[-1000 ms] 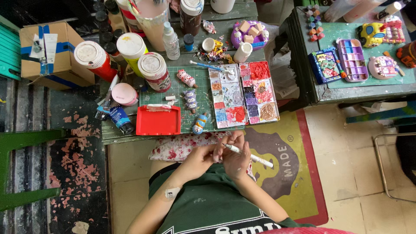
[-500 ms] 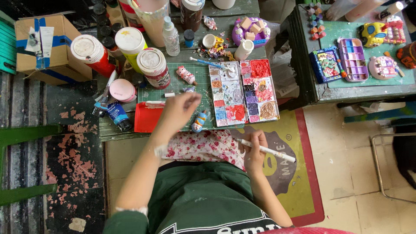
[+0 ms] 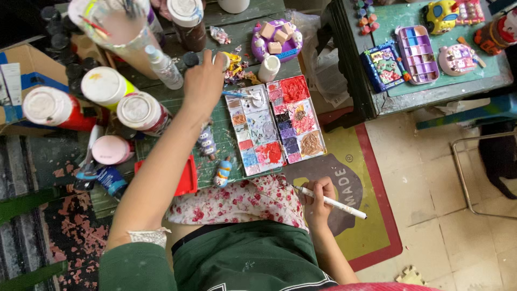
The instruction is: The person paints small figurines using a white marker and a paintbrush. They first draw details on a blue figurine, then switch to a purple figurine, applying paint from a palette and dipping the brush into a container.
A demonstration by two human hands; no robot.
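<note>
My left hand [image 3: 203,81] stretches far over the green work table [image 3: 215,156], its fingers around a small dark-capped item near the clear spray bottle [image 3: 163,67]; what it grips is mostly hidden. My right hand [image 3: 316,195] rests by my lap and holds a thin white paintbrush [image 3: 331,201] pointing right. Between the two hands lies a paint palette [image 3: 274,125] with red, purple, blue and brown mixes. Two small painted figurines [image 3: 214,156] lie on the table beside my forearm.
Big paint jars [image 3: 105,94] with white lids stand at the left, a red tray [image 3: 186,178] at the table's near edge, a floral cloth [image 3: 237,200] on my lap. A second green table [image 3: 425,54] at the right carries painted toys and a purple paint box.
My left hand has left my lap and reached forward and up across the table to the bottles at the back. The right hand has stayed low with the brush.
</note>
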